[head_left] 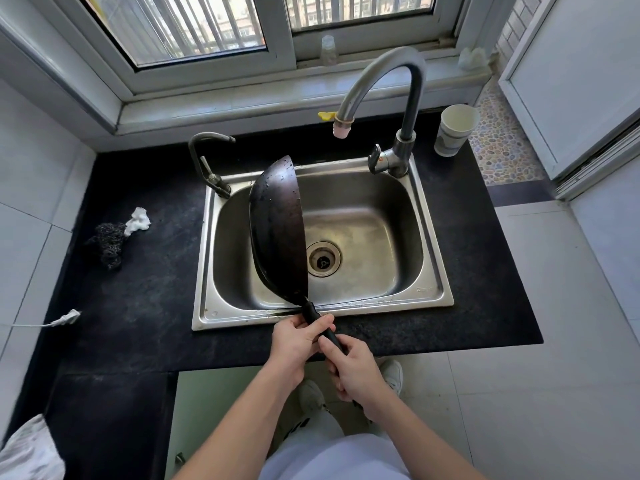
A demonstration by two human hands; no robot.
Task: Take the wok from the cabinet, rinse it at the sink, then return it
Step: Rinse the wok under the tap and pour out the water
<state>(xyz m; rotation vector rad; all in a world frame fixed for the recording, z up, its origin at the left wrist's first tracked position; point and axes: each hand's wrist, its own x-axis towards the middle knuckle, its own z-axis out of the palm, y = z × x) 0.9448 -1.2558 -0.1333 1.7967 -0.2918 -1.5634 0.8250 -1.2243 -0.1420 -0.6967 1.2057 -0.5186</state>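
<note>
We held the wok [278, 230] by its long black handle [323, 329] with both hands, the left hand [298, 344] wrapped round the handle nearer the bowl and the right hand [353, 370] closed round the end nearest our body, so neither hand was spread and both were pressed tight on the same handle. The wok stood tipped on edge over the left half of the sink [429, 292], its rim running almost straight away from us and its dark underside, beaded with water drops, turned to the left. Its long axis ran from our hands forward and slightly left toward the window [194, 26], so the bowl lay directly ahead of the grip and the left hand was the nearer one to its weight. We judged the rinse to be finished or nearly so, since no water showed at the main faucet [388, 84], and the next move would turn on swinging that axis back toward us and down to the cabinet below the counter [485, 306]. We counted one wok, one sink with one drain [323, 258], two faucets counting the small tap [207, 157] at the left, one paper cup [455, 129], one dark scrubber [109, 242] and one crumpled white wad [138, 220] just beside it.
</note>
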